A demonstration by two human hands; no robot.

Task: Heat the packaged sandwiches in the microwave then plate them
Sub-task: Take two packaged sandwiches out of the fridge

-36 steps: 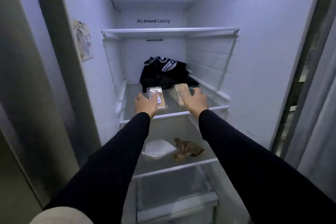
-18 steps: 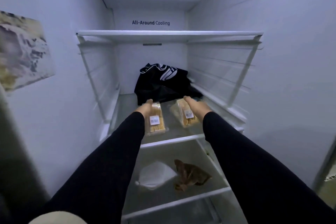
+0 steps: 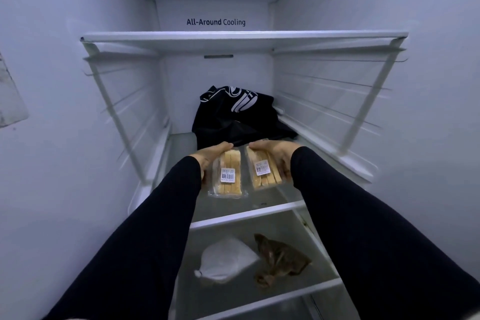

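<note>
Two clear plastic packs of sandwiches with white barcode labels are held just above the middle fridge shelf. My left hand grips the left sandwich pack from its left side. My right hand grips the right sandwich pack from its right side. Both packs are tilted with their labels facing up. The two packs lie side by side, almost touching. Black sleeves cover both arms.
A black bag with white print sits at the back of the same shelf. On the shelf below lie a white plastic bag and a brown crumpled wrap. An upper shelf spans overhead; fridge walls close both sides.
Both hands have turned the packs label-up and drawn them toward me, off the shelf. The camera has moved closer into the fridge.
</note>
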